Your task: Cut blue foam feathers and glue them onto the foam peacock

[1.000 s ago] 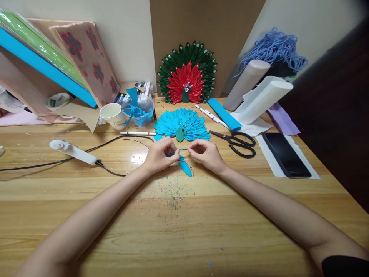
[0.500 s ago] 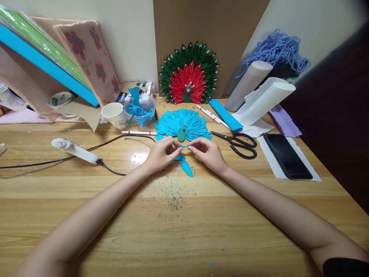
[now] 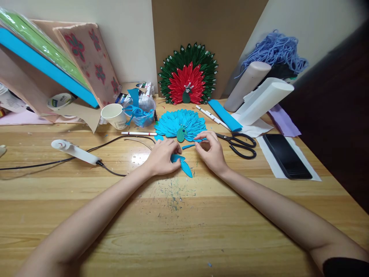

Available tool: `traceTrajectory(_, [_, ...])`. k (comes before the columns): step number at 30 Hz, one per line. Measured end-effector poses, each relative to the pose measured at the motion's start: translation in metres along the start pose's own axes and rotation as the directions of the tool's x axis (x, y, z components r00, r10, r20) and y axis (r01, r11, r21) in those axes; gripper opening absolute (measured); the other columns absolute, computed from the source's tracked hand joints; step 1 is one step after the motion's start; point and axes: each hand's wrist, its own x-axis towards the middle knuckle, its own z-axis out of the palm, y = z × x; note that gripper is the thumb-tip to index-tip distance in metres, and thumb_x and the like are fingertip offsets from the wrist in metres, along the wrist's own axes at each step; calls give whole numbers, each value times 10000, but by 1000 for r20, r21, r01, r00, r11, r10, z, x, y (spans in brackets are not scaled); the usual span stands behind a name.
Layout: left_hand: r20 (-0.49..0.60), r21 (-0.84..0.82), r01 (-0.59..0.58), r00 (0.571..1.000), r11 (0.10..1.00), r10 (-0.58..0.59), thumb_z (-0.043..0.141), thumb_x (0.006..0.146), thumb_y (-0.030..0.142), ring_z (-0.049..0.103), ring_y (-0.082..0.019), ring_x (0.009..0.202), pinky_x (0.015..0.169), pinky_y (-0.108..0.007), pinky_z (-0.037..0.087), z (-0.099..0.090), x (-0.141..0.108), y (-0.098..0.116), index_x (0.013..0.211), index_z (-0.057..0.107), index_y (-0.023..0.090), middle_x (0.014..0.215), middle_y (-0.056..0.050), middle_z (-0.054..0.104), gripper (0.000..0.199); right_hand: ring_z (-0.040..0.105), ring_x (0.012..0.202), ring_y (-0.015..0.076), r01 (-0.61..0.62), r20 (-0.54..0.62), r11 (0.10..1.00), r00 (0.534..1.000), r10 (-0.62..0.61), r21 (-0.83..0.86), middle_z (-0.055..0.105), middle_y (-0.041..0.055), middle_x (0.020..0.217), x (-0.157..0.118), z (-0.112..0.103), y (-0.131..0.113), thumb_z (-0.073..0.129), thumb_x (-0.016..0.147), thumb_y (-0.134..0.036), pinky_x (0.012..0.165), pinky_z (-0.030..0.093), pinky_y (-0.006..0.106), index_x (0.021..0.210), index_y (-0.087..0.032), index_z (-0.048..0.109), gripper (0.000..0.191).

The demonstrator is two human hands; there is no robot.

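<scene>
My right hand [image 3: 211,153] pinches one end of a thin, twisted blue paper petal [image 3: 188,146], which points leftward. My left hand [image 3: 163,157] is low over the table, thumb and fingers apart around flat blue paper petals [image 3: 186,168]; its fingers partly cover them. Just beyond both hands lies a blue paper peacock [image 3: 175,121] with a fanned tail and a green body [image 3: 180,134]. To the right of my right hand, black-handled scissors [image 3: 242,145] rest on the wood.
A glue gun [image 3: 75,152] with a black cord lies left. Behind stand a paper cup [image 3: 114,115], a tub of blue scraps [image 3: 145,117] and a red-and-green peacock [image 3: 188,77]. Markers [image 3: 139,134], folded blue paper [image 3: 225,115], paper rolls [image 3: 266,102] and a phone [image 3: 288,156] lie around.
My left hand has let go of the twisted blue petal and moved slightly down to the flat petals. My right hand has kept its end, and its fingers have spread a little.
</scene>
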Motion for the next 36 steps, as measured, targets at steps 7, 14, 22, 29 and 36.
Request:
traceTrajectory(7, [44,-4,14,999,1000,-14,549,756,238,530,-212,830,761,-361,330,1,-1,-2,805,566,192,839,-22,626,70,517,963,211,22,125,990,992,-4,-137,521,66,963,-2,2,4,548,811,-153,822,467,384,894,-211,592,110])
traceTrajectory(14, [-9,-51,59,998,997,-60,514,824,267,518,-183,819,748,-327,331,-2,0,2,852,545,186,826,-13,611,91,507,924,235,168,245,938,965,-94,-302,584,62,875,-3,2,0,583,820,-181,836,421,411,809,-196,598,24])
traceTrajectory(22, [-34,-92,71,997,993,-74,468,877,409,501,-173,764,715,-316,334,2,2,-5,764,586,177,760,-17,594,284,558,900,195,222,296,968,938,-179,-119,580,66,905,-6,2,-9,503,875,-186,789,462,334,875,-195,557,55])
traceTrajectory(29, [-77,-200,26,996,979,-42,479,888,329,483,-143,703,680,-292,323,2,2,-7,757,598,174,700,5,567,236,588,833,178,207,279,976,943,-183,-59,619,44,856,-7,2,-9,520,859,-174,759,471,320,854,-199,567,53])
traceTrajectory(36, [-111,-128,-41,993,991,27,489,883,327,462,-137,689,687,-299,309,2,1,-5,733,566,178,670,16,538,225,626,815,159,118,253,993,960,-118,12,665,36,886,-8,2,-6,577,825,-186,749,500,301,963,-202,596,140])
